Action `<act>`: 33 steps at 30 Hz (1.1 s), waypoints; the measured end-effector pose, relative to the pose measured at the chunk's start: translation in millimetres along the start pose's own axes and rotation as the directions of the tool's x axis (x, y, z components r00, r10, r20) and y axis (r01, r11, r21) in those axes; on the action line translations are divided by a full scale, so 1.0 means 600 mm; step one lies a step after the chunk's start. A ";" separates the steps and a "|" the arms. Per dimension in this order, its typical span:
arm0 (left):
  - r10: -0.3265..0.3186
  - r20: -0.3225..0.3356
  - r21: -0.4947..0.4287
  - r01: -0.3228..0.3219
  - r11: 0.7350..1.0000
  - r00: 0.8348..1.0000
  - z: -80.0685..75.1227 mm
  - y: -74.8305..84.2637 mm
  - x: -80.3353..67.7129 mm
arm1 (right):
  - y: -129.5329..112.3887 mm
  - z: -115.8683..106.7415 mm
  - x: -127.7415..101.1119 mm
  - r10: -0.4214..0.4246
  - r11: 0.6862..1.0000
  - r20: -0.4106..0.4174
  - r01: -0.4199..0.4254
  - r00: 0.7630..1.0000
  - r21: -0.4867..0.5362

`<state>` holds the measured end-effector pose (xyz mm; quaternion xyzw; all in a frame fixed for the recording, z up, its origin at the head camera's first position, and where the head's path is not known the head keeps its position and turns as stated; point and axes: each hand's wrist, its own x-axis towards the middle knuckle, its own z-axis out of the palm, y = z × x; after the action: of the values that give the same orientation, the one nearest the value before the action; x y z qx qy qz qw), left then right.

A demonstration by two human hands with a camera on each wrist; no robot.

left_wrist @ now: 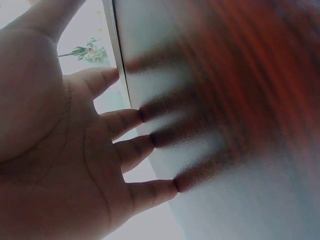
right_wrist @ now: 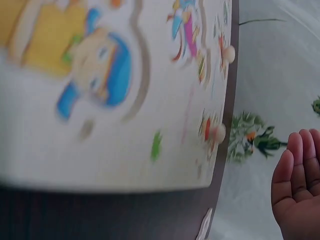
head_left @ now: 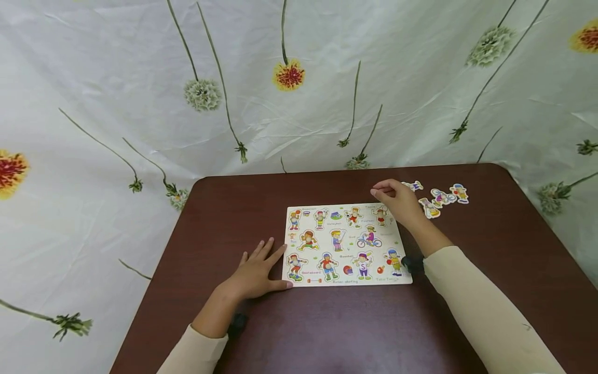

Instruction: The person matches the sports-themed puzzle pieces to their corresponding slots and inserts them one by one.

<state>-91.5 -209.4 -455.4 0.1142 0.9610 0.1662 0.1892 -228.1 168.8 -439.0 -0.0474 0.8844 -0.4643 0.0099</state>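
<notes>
Puzzle board (head_left: 347, 244) lies flat near the middle of the brown table (head_left: 495, 249), printed with small sports figures set in three rows; I count about thirteen figures seated in it, though the smallest are hard to separate. One board, two hands, one table.

The left hand (head_left: 258, 272) rests palm down on the wood, its fingers spread and straight, the fingertips (left_wrist: 172, 186) pressing the tabletop just beside the board's left edge; the thumb runs along the lower left corner. It holds nothing.

The right hand (head_left: 396, 200) hovers over the board's upper right corner, knuckles up and fingers bent downward. In the head view I cannot tell whether it pinches a piece or only touches the board there. The right wrist view shows straight fingers (right_wrist: 300, 160) laid together with nothing between them.

Beyond that hand, toward the table's far right corner, loose cut-out pieces (head_left: 439, 198) lie on the wood, about four of them, close together and apart from the board.

A white cloth with flowers (head_left: 289, 75) hangs behind and around the table. Both arms wear cream sleeves (head_left: 486, 311).
</notes>
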 end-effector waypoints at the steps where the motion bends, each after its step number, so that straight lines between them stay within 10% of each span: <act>1: 0.000 0.001 0.002 0.000 1.000 1.000 0.000 0.000 0.000 | 0.005 -0.005 -0.001 0.005 1.000 -0.006 -0.005 1.000 -0.008; 17: 0.003 -0.003 -0.009 -0.003 1.000 1.000 -0.001 0.000 -0.004 | 0.066 -0.101 -0.012 0.098 0.980 -0.112 -0.116 0.989 -0.164; 33: 0.008 -0.003 -0.010 -0.008 1.000 1.000 -0.002 0.000 -0.004 | 0.113 -0.140 -0.006 0.208 0.882 0.002 -0.186 0.978 -0.433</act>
<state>-89.6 -210.7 -453.9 0.1169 0.9600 0.1722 0.1874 -234.5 276.4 -447.0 0.0304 0.9646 -0.2531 0.0677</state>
